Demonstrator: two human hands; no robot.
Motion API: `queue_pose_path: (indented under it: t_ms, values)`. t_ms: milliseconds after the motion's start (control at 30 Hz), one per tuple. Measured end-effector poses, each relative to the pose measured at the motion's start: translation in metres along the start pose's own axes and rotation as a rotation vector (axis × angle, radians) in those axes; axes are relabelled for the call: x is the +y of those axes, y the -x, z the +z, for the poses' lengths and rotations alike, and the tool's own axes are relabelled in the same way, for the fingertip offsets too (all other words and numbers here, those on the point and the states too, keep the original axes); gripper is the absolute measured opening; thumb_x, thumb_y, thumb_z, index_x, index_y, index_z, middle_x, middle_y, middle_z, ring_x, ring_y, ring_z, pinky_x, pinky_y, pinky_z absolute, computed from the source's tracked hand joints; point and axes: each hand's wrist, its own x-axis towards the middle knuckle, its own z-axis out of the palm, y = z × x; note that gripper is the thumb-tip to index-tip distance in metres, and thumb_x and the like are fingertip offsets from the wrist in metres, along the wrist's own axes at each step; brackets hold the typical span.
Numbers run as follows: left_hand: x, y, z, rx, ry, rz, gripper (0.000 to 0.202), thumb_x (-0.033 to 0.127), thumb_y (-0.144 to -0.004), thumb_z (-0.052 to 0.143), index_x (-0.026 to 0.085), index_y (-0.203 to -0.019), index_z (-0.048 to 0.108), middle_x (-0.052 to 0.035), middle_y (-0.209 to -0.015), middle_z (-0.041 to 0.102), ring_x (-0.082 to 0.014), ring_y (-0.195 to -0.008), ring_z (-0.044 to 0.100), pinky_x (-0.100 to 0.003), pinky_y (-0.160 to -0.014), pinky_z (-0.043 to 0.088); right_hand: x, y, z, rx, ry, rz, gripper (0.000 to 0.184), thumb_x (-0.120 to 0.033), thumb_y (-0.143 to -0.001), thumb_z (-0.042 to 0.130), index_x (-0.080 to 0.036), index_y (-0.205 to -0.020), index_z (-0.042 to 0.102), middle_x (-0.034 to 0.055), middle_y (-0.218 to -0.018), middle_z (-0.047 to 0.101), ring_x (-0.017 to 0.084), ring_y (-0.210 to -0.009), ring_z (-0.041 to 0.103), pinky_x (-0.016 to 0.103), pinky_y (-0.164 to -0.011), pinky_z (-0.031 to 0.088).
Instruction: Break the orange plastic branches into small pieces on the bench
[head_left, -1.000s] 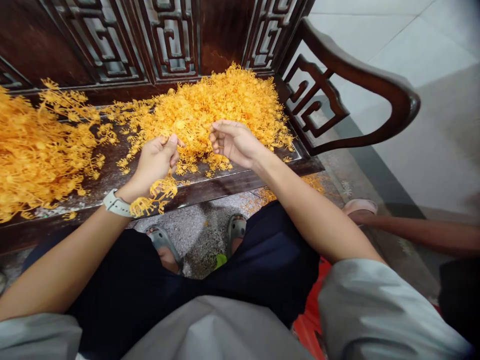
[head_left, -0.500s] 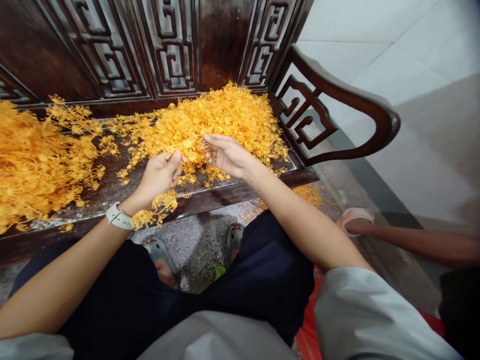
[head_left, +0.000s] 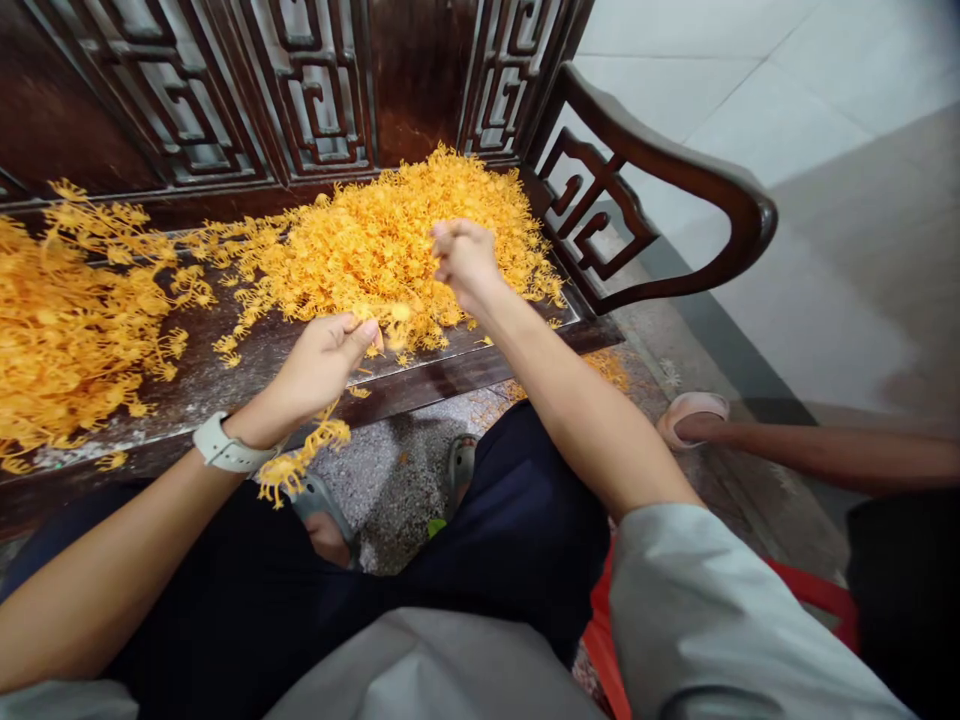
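My left hand [head_left: 330, 360], with a pale watch on the wrist, pinches a strand of orange plastic flower pieces [head_left: 311, 455]. The strand trails below the palm, and a blurred yellow-orange piece shows just beyond the fingertips. To the right and farther back, my right hand [head_left: 466, 262] is over the large pile of orange plastic flower pieces [head_left: 360, 240]. Its fingers are curled together and slightly blurred; whether a small piece is between them cannot be made out. The pile lies on a dark wooden bench seat [head_left: 225, 385].
A second orange heap [head_left: 67, 330] covers the seat's left part. The carved backrest [head_left: 315, 90] rises behind, and a curved armrest [head_left: 675, 165] bounds the right side. Loose pieces lie on the floor. Another person's sandalled foot [head_left: 694, 415] is at right, near a red stool [head_left: 817, 595].
My right hand has moved from beside my left fingertips, up and right over the pile, its fingers now curled. My left hand keeps hold of the strand. The view has shifted slightly.
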Motion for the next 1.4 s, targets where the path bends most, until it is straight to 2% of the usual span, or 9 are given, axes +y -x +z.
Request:
queue_pose_path:
  t_ms: [133, 267, 433, 533, 700, 867, 1033, 1200, 1400]
  values:
    - [0.003, 0.018, 0.003, -0.058, -0.089, 0.039, 0.041, 0.047, -0.104, 0.060, 0.021, -0.072, 0.056, 0.0044, -0.053, 0.041, -0.0108, -0.047, 0.033, -0.025, -0.045, 0.025, 0.002, -0.028, -0.056, 0.267, 0.087, -0.028, 0.013, -0.030, -0.099, 0.062, -0.020, -0.090, 0.060, 0.0015, -0.082, 0.059, 0.009, -0.060, 0.045, 0.022, -0.052, 0.041]
    - [-0.004, 0.021, 0.006, -0.015, -0.081, 0.041, 0.041, 0.042, -0.105, 0.059, 0.021, -0.070, 0.051, 0.0038, -0.053, 0.042, -0.0103, -0.047, 0.035, -0.025, -0.045, 0.026, 0.015, -0.028, -0.076, 0.041, 0.312, -0.160, 0.028, -0.039, -0.092, 0.072, -0.020, -0.113, 0.070, 0.0103, -0.112, 0.070, 0.017, -0.084, 0.063, 0.034, -0.072, 0.059]
    - [-0.005, 0.007, 0.005, 0.048, 0.073, -0.059, 0.042, 0.032, -0.108, 0.056, 0.020, -0.068, 0.052, 0.0037, -0.050, 0.043, -0.0080, -0.044, 0.034, -0.023, -0.046, 0.028, 0.016, -0.013, -0.046, -0.140, 0.610, -0.551, 0.062, -0.077, -0.090, 0.068, -0.021, -0.115, 0.075, 0.0152, -0.140, 0.066, 0.031, -0.127, 0.063, 0.047, -0.106, 0.057]
    - [-0.002, -0.003, -0.001, 0.034, 0.219, -0.190, 0.039, 0.032, -0.109, 0.055, 0.020, -0.072, 0.056, 0.0041, -0.046, 0.042, -0.0084, -0.040, 0.035, -0.023, -0.045, 0.032, 0.000, 0.015, -0.025, -0.336, 0.576, -0.610, 0.071, -0.084, -0.095, 0.055, -0.021, -0.122, 0.074, 0.0126, -0.124, 0.072, 0.026, -0.114, 0.066, 0.042, -0.100, 0.056]
    - [-0.002, -0.015, -0.013, 0.079, 0.383, -0.308, 0.036, 0.036, -0.108, 0.056, 0.021, -0.075, 0.053, 0.0058, -0.042, 0.038, -0.0091, -0.033, 0.032, -0.023, -0.039, 0.029, -0.026, 0.077, 0.004, -0.696, 0.514, -0.598, 0.067, -0.068, -0.078, 0.090, -0.022, -0.124, 0.076, 0.0025, -0.096, 0.066, 0.020, -0.095, 0.062, 0.035, -0.093, 0.051]
    - [-0.007, -0.015, -0.016, 0.087, 0.348, -0.304, 0.039, 0.046, -0.102, 0.067, 0.022, -0.075, 0.051, 0.0066, -0.042, 0.038, -0.0087, -0.034, 0.033, -0.023, -0.039, 0.027, -0.037, 0.103, 0.020, -0.698, 0.455, -0.415, 0.035, -0.035, -0.083, 0.092, -0.021, -0.111, 0.077, 0.0013, -0.086, 0.058, 0.023, -0.098, 0.060, 0.037, -0.099, 0.047]
    - [-0.012, -0.015, -0.020, 0.158, 0.317, -0.229, 0.036, 0.051, -0.098, 0.074, 0.021, -0.082, 0.059, 0.0076, -0.044, 0.038, -0.0087, -0.035, 0.034, -0.023, -0.040, 0.029, -0.037, 0.101, 0.022, -0.682, 0.375, -0.414, 0.026, -0.044, -0.092, 0.084, -0.022, -0.102, 0.076, 0.0024, -0.090, 0.061, 0.020, -0.092, 0.058, 0.032, -0.088, 0.047]
    - [-0.011, -0.020, -0.025, 0.183, 0.416, -0.290, 0.019, 0.035, -0.092, 0.080, 0.019, -0.089, 0.070, 0.0091, -0.042, 0.035, -0.0085, -0.036, 0.031, -0.022, -0.039, 0.029, -0.031, 0.106, 0.025, -0.690, 0.265, -0.410, 0.034, -0.056, -0.102, 0.068, -0.023, -0.101, 0.073, 0.0001, -0.080, 0.056, 0.014, -0.071, 0.050, 0.029, -0.072, 0.044]
    - [-0.010, -0.021, -0.022, 0.186, 0.431, -0.317, 0.009, 0.014, -0.076, 0.077, 0.017, -0.080, 0.070, 0.0073, -0.045, 0.043, -0.0073, -0.036, 0.033, -0.021, -0.039, 0.026, -0.029, 0.128, 0.034, -0.723, 0.330, -0.640, 0.025, -0.028, -0.107, 0.056, -0.021, -0.084, 0.065, 0.0008, -0.078, 0.061, 0.014, -0.072, 0.053, 0.032, -0.074, 0.043]
